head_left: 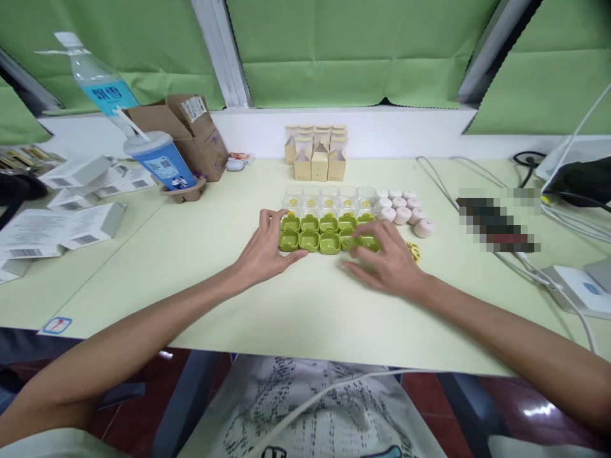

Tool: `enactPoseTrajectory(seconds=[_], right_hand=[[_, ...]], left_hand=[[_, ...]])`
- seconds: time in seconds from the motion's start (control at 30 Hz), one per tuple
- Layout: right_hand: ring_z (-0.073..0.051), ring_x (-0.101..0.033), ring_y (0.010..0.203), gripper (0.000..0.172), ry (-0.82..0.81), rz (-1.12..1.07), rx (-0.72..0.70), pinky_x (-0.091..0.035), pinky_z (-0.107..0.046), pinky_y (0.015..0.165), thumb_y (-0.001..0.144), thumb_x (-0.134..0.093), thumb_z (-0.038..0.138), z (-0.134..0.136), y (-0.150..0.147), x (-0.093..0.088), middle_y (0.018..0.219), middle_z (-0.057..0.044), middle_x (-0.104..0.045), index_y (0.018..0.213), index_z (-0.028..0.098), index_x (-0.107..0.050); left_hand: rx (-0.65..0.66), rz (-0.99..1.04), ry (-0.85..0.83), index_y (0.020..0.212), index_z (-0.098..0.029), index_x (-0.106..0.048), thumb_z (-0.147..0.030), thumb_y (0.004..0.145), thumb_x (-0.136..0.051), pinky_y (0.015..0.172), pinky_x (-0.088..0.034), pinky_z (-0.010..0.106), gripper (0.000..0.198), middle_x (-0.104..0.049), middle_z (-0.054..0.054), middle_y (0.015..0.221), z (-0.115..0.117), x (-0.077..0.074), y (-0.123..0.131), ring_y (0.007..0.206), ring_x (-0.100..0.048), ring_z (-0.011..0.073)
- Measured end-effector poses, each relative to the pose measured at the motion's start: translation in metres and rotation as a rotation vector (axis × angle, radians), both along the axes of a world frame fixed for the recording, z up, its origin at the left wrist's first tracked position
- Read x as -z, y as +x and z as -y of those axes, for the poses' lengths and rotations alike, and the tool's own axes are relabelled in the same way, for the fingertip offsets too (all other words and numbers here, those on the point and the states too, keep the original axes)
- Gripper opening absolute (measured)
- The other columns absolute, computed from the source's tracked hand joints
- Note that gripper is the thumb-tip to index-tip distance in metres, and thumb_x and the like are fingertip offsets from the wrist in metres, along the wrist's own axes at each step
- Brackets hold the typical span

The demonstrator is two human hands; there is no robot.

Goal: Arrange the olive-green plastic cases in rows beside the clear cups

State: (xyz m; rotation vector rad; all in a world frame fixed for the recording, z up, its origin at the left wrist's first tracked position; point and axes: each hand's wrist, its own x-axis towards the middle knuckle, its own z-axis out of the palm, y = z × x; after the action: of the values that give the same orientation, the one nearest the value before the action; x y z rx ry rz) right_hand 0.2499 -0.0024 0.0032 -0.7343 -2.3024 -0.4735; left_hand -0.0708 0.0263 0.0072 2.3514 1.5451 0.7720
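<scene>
Green cases (329,233) flanked by left hand (264,252), right hand (389,262), seemingly touching.

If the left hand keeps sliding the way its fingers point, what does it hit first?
The left hand already touches the green trays at their left end. Its fingers point up and right, so it would probably push further into them first.

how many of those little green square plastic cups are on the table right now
10 small green square plastic cups show, in two rows of five between the left hand and right hand; the right hand partly covers the end ones, so more may be hidden.
</scene>
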Motion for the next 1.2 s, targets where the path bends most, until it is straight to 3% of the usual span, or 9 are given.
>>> enactPoseTrajectory(seconds=[0.1,0.2,0.43,0.57,0.9,1.03,1.2], right_hand=[[-0.033,-0.057,0.123,0.02,-0.065,0.075,-0.187,-0.053,-0.054,0.103,0.105,-0.073,0.035,0.001,-0.003,-0.003,0.134,-0.016,-0.058,0.118,0.022,-0.081],[-0.034,-0.054,0.124,0.033,-0.122,0.091,-0.169,-0.052,-0.056,0.103,0.107,-0.069,0.04,0.001,-0.002,-0.002,0.139,-0.017,-0.055,0.134,0.025,-0.081],[-0.036,-0.051,0.125,0.044,-0.184,0.115,-0.119,-0.051,-0.059,0.105,0.11,-0.062,0.042,-0.001,-0.002,0.0,0.139,-0.02,-0.054,0.143,0.017,-0.077],[-0.035,-0.05,0.124,0.046,-0.204,0.126,-0.098,-0.051,-0.058,0.106,0.11,-0.061,0.043,-0.001,-0.002,0.0,0.14,-0.019,-0.053,0.146,0.018,-0.075],[-0.035,-0.052,0.125,0.043,-0.187,0.124,-0.102,-0.052,-0.059,0.105,0.11,-0.062,0.041,-0.002,-0.002,0.001,0.14,-0.02,-0.054,0.145,0.019,-0.075],[-0.033,-0.056,0.124,0.034,-0.089,0.06,-0.118,-0.054,-0.056,0.102,0.11,-0.063,0.035,0.0,-0.001,0.001,0.135,-0.018,-0.061,0.136,0.019,-0.076],[-0.027,-0.065,0.103,0.018,0.011,-0.178,-0.013,-0.053,-0.045,0.087,0.105,-0.062,0.021,0.001,0.005,-0.003,0.114,-0.013,-0.073,0.113,0.022,-0.078]], left_hand=[[0.027,0.029,0.012,0.16,-0.027,-0.035,-0.067,0.088,-0.082,0.102,-0.064,0.065,0.095,-0.043,0.014,0.141,-0.001,0.002,-0.002,0.115,-0.066,0.0334],[0.04,0.05,0.011,0.159,-0.028,-0.036,-0.067,0.087,-0.083,0.102,-0.064,0.064,0.094,-0.044,0.013,0.14,-0.001,0.002,-0.003,0.116,-0.066,0.0331],[0.035,0.067,0.003,0.158,-0.028,-0.036,-0.057,0.089,-0.086,0.096,-0.066,0.059,0.09,-0.043,0.012,0.14,-0.002,0.002,-0.006,0.104,-0.066,0.0259],[0.046,0.075,0.014,0.158,-0.029,-0.035,-0.056,0.089,-0.088,0.098,-0.066,0.059,0.091,-0.043,0.012,0.14,-0.004,0.003,-0.006,0.105,-0.066,0.0257],[0.031,0.055,0.008,0.159,-0.029,-0.035,-0.057,0.091,-0.084,0.098,-0.065,0.06,0.088,-0.042,0.013,0.142,-0.003,0.003,-0.004,0.106,-0.066,0.0267],[0.012,0.079,0.003,0.159,-0.028,-0.037,-0.07,0.086,-0.083,0.096,-0.064,0.059,0.096,-0.044,0.015,0.143,-0.004,0.0,-0.004,0.108,-0.065,0.0288],[-0.045,0.341,0.062,0.145,-0.025,-0.05,-0.074,0.099,-0.062,0.113,-0.057,0.054,0.068,-0.053,0.015,0.143,-0.022,-0.002,-0.014,0.133,-0.06,0.0307]])
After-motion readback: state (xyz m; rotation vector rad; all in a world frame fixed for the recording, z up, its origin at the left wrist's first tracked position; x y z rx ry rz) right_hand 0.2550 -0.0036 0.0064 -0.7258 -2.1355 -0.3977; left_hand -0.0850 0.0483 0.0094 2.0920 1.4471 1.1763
